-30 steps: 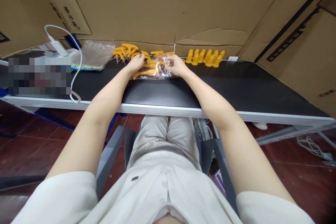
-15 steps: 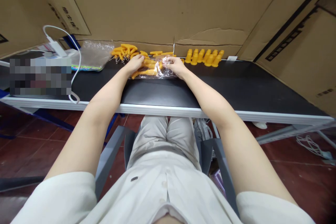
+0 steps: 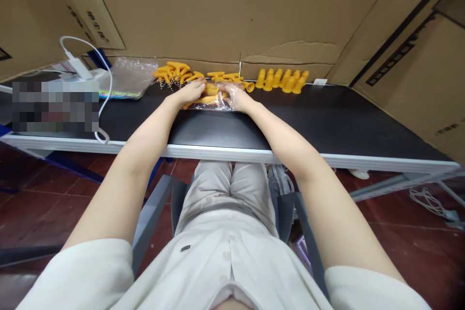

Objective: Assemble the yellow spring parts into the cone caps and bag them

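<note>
A clear plastic bag with several yellow pieces in it lies on the black table in front of me. My left hand is closed on the bag's left side, its fingertips over the yellow pieces. At the right end, my right hand has its fingers apart, with shiny film around them; whether they are inside the bag or behind it I cannot tell. Yellow T-handled corkscrews with metal spirals lie in a pile beyond my left hand. More yellow T-shaped pieces lie behind the bag.
Several yellow sleeves stand upright at the back right; another lies near my right hand. Left are an empty clear bag and a white cable with a plug. Cardboard walls the back. The table's metal edge runs before me.
My right hand has moved slightly left and down, its fingers spreading at the film. My left hand has shifted a little to the right along the bag.
</note>
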